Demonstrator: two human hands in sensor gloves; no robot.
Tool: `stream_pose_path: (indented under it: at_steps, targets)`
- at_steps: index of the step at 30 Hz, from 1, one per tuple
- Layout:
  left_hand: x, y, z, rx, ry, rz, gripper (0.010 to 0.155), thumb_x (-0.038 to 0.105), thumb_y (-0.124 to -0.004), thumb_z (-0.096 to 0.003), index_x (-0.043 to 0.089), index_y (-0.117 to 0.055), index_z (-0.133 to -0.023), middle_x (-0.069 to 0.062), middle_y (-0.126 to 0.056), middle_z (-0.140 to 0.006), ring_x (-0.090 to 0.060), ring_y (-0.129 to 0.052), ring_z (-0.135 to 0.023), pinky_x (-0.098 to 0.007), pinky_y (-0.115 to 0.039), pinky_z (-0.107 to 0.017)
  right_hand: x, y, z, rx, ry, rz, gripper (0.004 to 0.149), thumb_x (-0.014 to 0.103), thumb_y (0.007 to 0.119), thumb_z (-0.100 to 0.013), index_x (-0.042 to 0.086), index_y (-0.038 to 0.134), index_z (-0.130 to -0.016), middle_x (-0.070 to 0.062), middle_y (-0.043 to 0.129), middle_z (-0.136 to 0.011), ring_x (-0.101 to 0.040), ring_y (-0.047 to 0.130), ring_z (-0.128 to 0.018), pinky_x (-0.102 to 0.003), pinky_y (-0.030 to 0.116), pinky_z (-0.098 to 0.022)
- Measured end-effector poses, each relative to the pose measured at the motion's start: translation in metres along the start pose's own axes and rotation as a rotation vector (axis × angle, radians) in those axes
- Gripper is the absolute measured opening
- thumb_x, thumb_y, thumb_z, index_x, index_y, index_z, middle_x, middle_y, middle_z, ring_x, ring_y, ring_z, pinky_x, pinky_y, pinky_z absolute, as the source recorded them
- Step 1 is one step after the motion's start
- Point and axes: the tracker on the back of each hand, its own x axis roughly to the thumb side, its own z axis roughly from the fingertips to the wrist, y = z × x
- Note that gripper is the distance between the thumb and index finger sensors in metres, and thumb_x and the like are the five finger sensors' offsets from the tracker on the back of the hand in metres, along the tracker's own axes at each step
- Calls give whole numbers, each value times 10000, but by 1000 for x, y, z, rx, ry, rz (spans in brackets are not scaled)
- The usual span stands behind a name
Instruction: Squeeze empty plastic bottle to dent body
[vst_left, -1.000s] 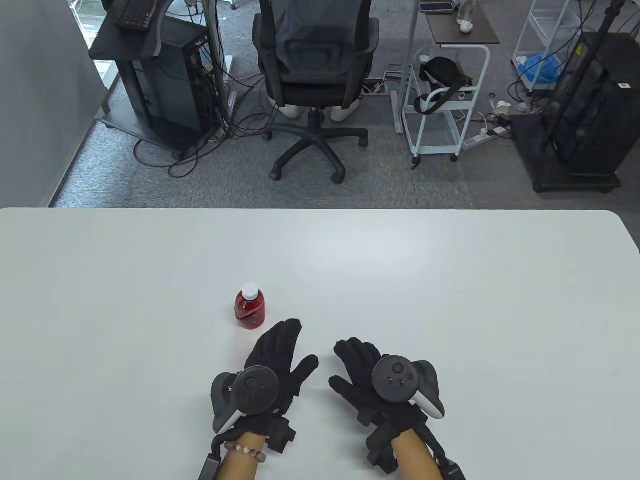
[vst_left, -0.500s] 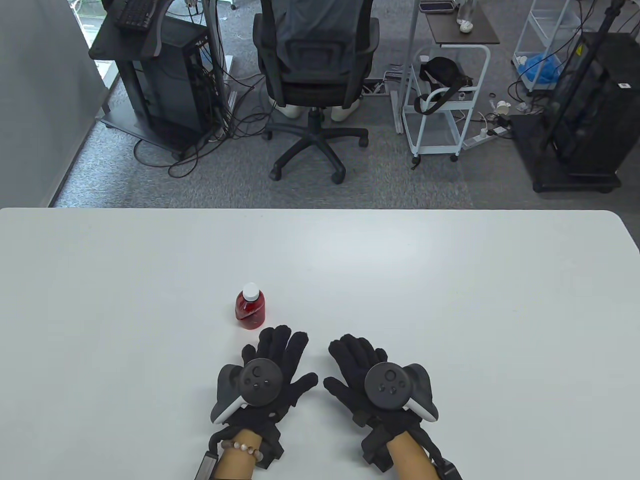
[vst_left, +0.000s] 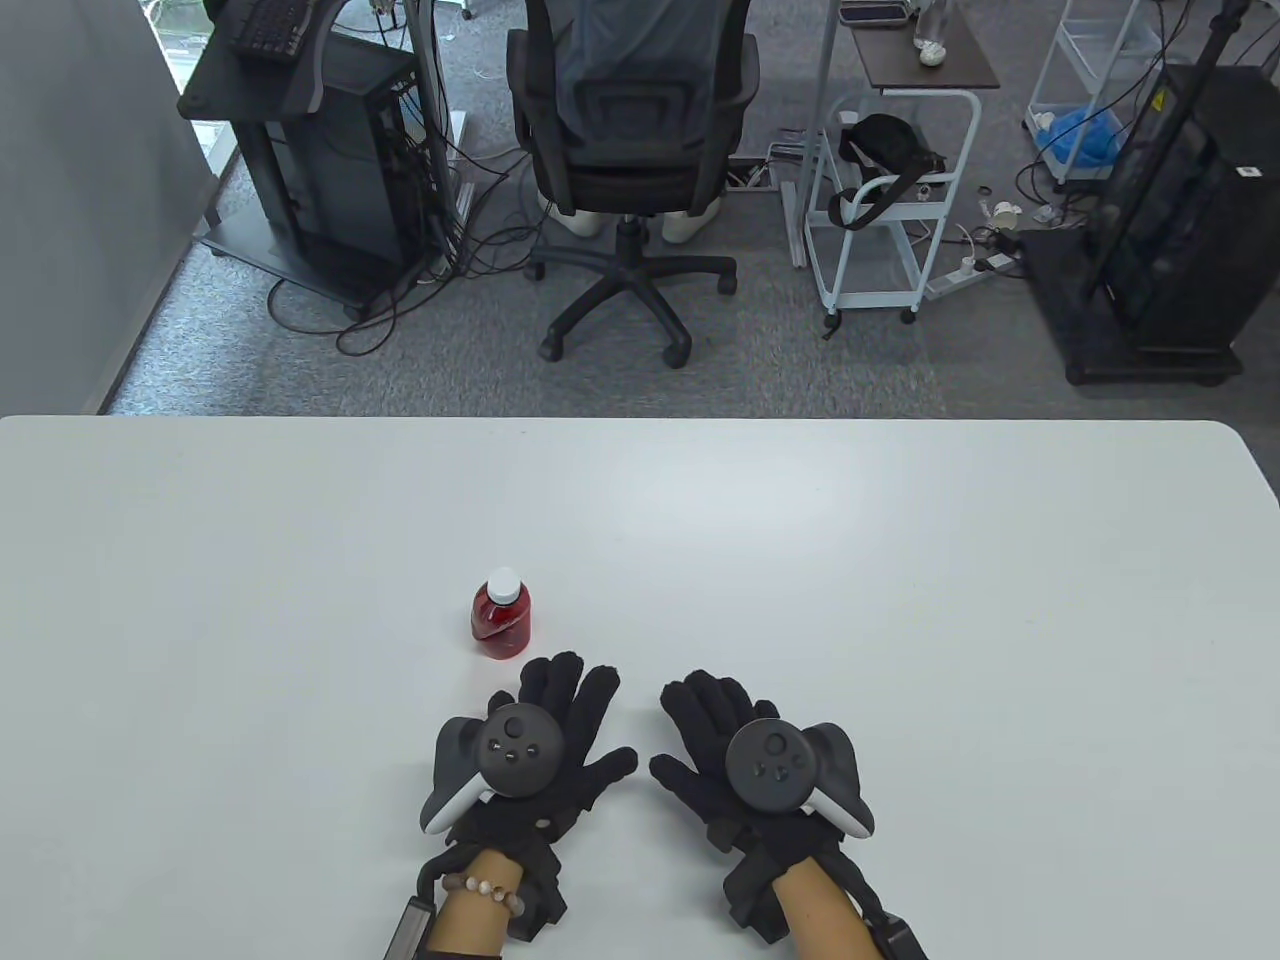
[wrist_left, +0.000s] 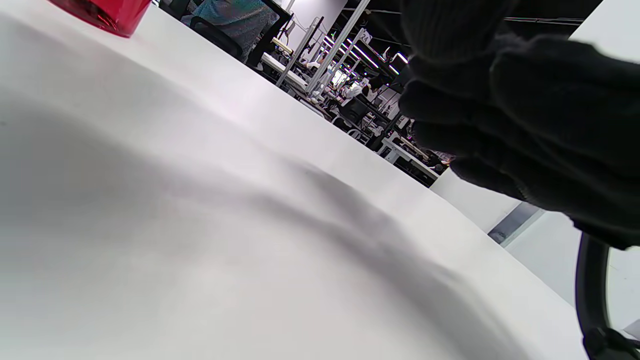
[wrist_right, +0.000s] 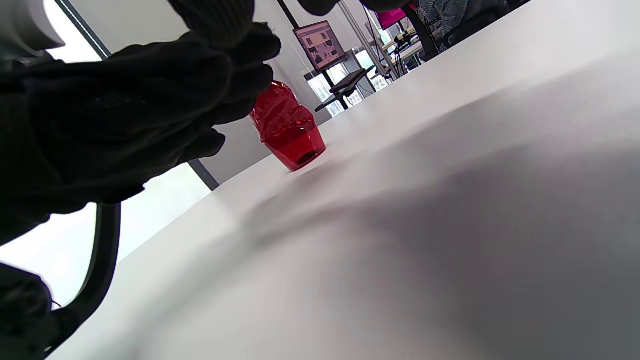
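A small red plastic bottle (vst_left: 500, 618) with a white cap stands upright on the white table (vst_left: 800, 560), left of centre. Its body looks crumpled in the right wrist view (wrist_right: 286, 127); only its base shows in the left wrist view (wrist_left: 102, 12). My left hand (vst_left: 560, 715) lies flat, fingers spread, just below and right of the bottle, apart from it. My right hand (vst_left: 705, 725) lies flat beside it, fingers spread. Both hands hold nothing.
Beyond the table's far edge stand an office chair (vst_left: 630, 150), a computer stand (vst_left: 310, 150) and a white cart (vst_left: 890, 200). The table carries only the bottle and my hands.
My left hand has drawn back from the bottle and turned flat, palm down. My right hand has shifted slightly left and settled. The bottle has not moved.
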Motion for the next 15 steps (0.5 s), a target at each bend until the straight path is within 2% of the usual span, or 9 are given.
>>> stream_pose_path:
  at_steps: [15]
  targets:
    - [2, -5, 5, -3, -6, 6, 781, 536, -682, -615, 215, -269, -1195, -178, -128, -1228, -437, -61, -1126, -703, -84, -686, -6, -4, 6, 0, 43, -34, 729, 442, 613, -659, 34, 325, -1190, -293, 306, -1225, -563, 309, -1057, -746, 256, -679]
